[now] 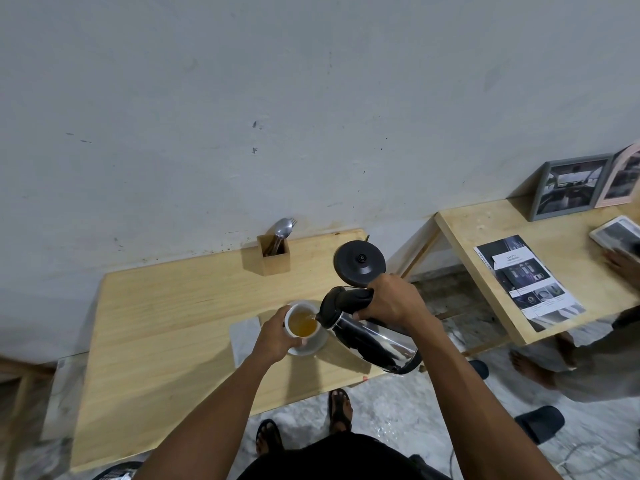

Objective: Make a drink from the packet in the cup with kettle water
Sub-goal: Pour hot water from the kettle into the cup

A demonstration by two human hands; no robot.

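Observation:
A white cup (302, 323) holds amber liquid and stands on a white saucer (317, 342) on the wooden table (173, 323). My left hand (275, 336) wraps around the cup's left side. My right hand (388, 299) grips the black handle of a shiny steel kettle (367, 336), which is tilted with its spout at the cup's right rim. A thin stream of water runs from the spout into the cup. The packet is not visible.
The kettle's black base (359, 263) sits at the table's back right. A wooden holder (272, 254) with a spoon and fork stands by the wall. A grey mat (244, 337) lies under the saucer. A second table (554, 258) with papers and frames, and another person, are at right.

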